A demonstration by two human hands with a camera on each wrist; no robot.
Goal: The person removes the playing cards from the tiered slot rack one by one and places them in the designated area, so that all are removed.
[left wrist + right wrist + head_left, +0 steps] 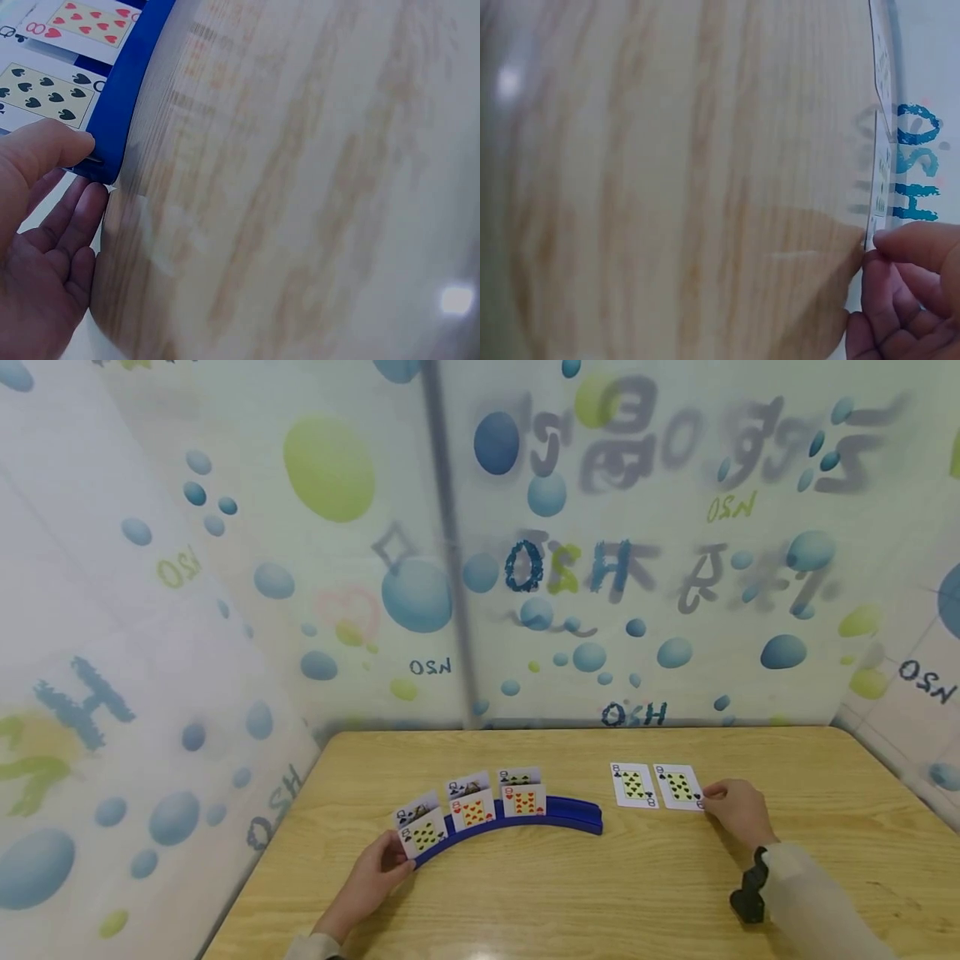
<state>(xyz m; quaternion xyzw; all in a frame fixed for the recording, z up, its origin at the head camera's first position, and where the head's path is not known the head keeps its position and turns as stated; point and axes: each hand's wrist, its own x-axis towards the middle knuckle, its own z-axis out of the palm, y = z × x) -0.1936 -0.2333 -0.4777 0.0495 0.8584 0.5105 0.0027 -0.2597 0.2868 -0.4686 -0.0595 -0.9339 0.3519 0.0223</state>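
Observation:
A curved blue card holder (pixel 510 821) stands on the table with three front cards and three cards behind them. At its left end, my left hand (pixel 372 874) grips the holder's tip, thumb in front beside the black-spade card (pixel 423 834). In the left wrist view, the thumb (pixel 69 142) lies over that card's corner and the blue rim. Two face-up black-suit cards lie to the holder's right: a left card (pixel 634 786) and a right card (pixel 678 787). My right hand (pixel 738 812) pinches the right card's lower right corner between thumb and forefinger.
The wooden table (pixel 525 893) runs back to a patterned curtain (pixel 510 635) with bubbles and lettering. The holder's right end (pixel 581 815) bears no cards. A black band (pixel 752 887) is on the right wrist.

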